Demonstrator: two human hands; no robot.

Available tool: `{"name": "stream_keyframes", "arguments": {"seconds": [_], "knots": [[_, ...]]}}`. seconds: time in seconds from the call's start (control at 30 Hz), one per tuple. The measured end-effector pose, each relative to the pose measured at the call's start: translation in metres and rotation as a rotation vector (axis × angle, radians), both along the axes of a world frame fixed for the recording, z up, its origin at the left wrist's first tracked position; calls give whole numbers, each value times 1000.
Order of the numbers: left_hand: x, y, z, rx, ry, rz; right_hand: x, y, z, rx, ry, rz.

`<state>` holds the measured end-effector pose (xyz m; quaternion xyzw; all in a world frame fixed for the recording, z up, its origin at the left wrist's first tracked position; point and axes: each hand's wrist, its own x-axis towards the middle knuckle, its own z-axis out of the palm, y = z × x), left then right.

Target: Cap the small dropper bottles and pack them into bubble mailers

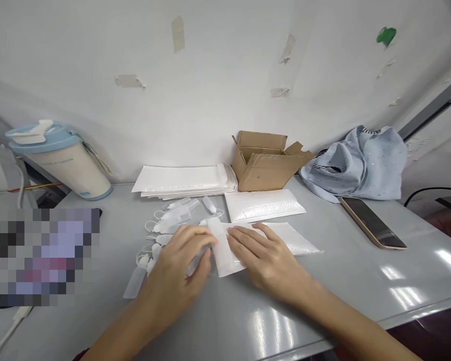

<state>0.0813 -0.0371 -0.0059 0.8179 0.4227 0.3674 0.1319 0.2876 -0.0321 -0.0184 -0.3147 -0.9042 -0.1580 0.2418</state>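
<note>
A white padded mailer (285, 237) lies across the grey table, its flap end towards my left hand. My right hand (268, 258) rests flat on it, fingers stretched out. At the flap (221, 245), my left hand (182, 263) has its fingers bent and fingertips touching the edge, the thumb held apart. Several small translucent squeeze bottles (136, 281) with strap caps lie loosely beside and behind my left hand, which partly hides some. Just beyond my right hand lies another white mailer (265, 205), which looks padded.
A stack of white mailers (180, 179) lies by the wall, next to an open cardboard box (272, 170). A light-blue cloth bag (361, 165) and a phone (374, 223) are at the right. On the left are a tumbler (69, 165) and a blurred-out device (52, 258) with a cable.
</note>
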Motion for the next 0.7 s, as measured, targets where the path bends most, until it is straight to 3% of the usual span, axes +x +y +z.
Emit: {"name": "stream_keyframes", "arguments": {"seconds": [0.13,0.23,0.33,0.5,0.7], "knots": [[3,1,-11,281,139,-114,-1,0,1,25,133,48],[7,0,-18,491,138,-162,-3,-4,2,64,198,80],[10,-1,-24,571,110,-163,-5,-10,4,117,148,162],[6,4,-27,431,253,-162,-2,-12,7,168,198,270],[10,3,-22,222,159,-178,4,-6,9,218,334,193]]}}
